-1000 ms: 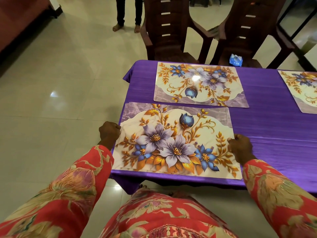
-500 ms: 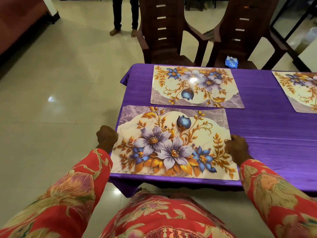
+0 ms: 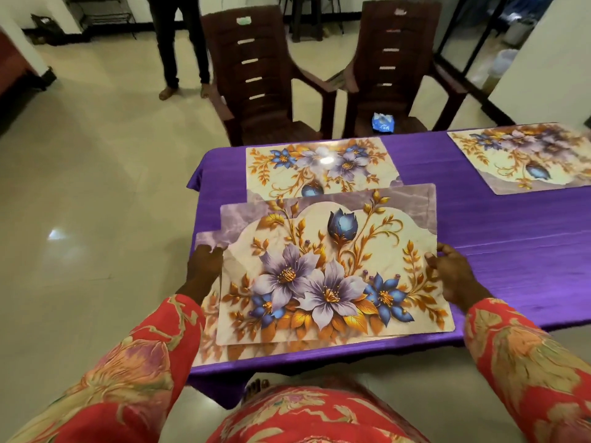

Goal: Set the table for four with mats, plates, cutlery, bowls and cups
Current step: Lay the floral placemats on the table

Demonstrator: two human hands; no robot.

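Since a moment ago we've lifted the top floral plastic mat (image 3: 326,270) off another one underneath, left hand (image 3: 204,266) and right hand (image 3: 454,273) pinching its side edges above the purple-clothed surface (image 3: 511,251). Keep it level, carry it to the empty spot.

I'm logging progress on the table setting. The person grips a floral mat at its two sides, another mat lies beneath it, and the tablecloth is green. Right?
Not quite: the tablecloth is purple, as the head view shows. The rest holds: the left hand and right hand grip the top floral mat at its sides, with another mat beneath it.
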